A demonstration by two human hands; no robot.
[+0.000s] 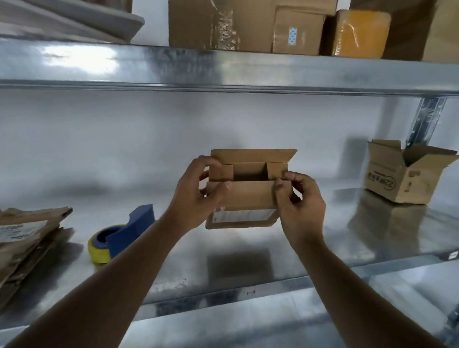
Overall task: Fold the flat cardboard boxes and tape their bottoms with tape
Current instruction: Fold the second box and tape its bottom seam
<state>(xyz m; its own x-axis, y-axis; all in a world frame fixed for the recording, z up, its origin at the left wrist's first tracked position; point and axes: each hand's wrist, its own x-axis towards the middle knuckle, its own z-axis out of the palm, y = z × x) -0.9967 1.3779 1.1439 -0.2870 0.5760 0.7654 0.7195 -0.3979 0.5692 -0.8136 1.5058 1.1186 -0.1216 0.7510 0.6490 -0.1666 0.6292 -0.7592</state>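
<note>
I hold a small brown cardboard box (247,197) in the air above the metal shelf (254,268), its flapped end turned toward me. The two short flaps are folded in, the near long flap is partly down and the far long flap stands up. My left hand (197,196) grips the box's left side, thumb on the near flap. My right hand (299,199) pinches the right end of the near flap. A blue tape dispenser (122,232) with a yellow roll lies on the shelf to the left. A stack of flat cardboard boxes (19,246) sits at the far left.
A folded box (406,175) with open top flaps stands on the shelf at the right, beside a steel upright (427,118). The shelf above (217,68) carries several taped cartons and a yellow parcel (362,33). A lower shelf edge (256,297) runs below my forearms.
</note>
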